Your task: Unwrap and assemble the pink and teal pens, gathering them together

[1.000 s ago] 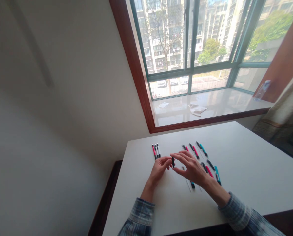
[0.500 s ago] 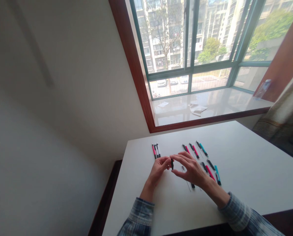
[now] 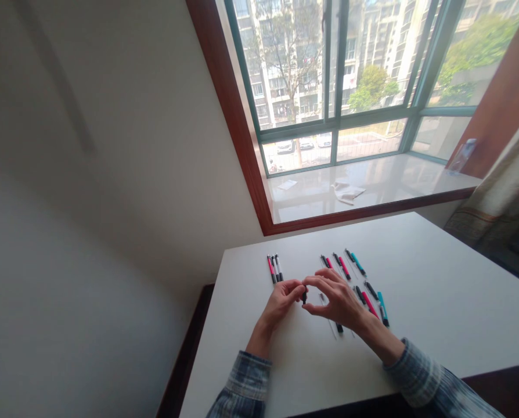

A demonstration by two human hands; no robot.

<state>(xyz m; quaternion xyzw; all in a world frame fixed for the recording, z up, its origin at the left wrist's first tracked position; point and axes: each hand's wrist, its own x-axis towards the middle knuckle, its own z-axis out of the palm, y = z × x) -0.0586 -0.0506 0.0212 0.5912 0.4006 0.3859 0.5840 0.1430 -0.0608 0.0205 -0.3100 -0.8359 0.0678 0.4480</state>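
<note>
In front of me, above the table, both hands meet at a small black pen part point(image 3: 304, 296). My left hand point(image 3: 281, 302) is closed, pinching its upper portion between thumb and forefinger. My right hand point(image 3: 335, 299) spans the same part, thumb at the bottom end and fingertips at the top. Beneath and beside my right hand lie pen pieces: a pink barrel point(image 3: 370, 305), a teal barrel point(image 3: 382, 309), a black grip piece point(image 3: 371, 290) and thin refills. Some of these are partly covered by the hand. Several assembled pens point(image 3: 274, 268) lie side by side beyond my left hand.
More pink, teal and black pieces point(image 3: 345, 267) are laid out toward the far side of the white table point(image 3: 451, 302). A windowsill behind carries a crumpled white cloth point(image 3: 348, 192) and a clear bottle point(image 3: 462, 158). A wall point(image 3: 124, 232) stands on the left, a curtain point(image 3: 488, 203) on the right.
The black part has tilted or dropped slightly, and my right thumb sits a little lower. Both hands stay together around it; the whole view has shifted slightly.
</note>
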